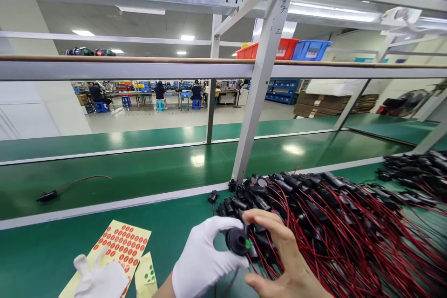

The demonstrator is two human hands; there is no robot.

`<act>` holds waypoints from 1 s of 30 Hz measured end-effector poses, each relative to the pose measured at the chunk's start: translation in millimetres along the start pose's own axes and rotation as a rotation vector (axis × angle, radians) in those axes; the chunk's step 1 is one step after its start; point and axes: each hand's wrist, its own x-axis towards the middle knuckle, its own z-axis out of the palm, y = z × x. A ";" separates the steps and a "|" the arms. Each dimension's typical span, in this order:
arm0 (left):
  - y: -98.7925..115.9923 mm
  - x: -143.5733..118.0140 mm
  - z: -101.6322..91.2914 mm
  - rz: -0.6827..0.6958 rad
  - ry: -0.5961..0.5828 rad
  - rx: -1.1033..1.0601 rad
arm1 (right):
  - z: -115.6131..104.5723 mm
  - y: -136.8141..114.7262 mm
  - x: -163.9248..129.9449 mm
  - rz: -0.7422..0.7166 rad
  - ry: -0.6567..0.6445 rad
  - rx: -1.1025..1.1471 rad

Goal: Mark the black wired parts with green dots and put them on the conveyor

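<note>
My left hand [204,256], in a white glove, grips a black cylindrical part [236,241] between thumb and fingers. Its round, hollow end faces me, and a green dot [247,244] shows on its right side. My right hand [286,251] is bare, its thumb and fingers spread apart just right of the part. Whether a fingertip touches it I cannot tell. Behind and to the right of both hands lies a big heap of similar black parts [314,195] with red and black wires [352,247].
At the lower left, a sheet of red stickers [131,244] lies partly under a white glove [101,279], beside a smaller sheet with green dots [146,272]. One wired black part [48,196] rests on the green belt [167,167]. A metal post [256,93] rises ahead.
</note>
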 end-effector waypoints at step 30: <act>-40.6 154.8 -134.3 -0.286 0.671 -1.109 | 2.9 33.7 -1.1 0.656 -0.201 0.034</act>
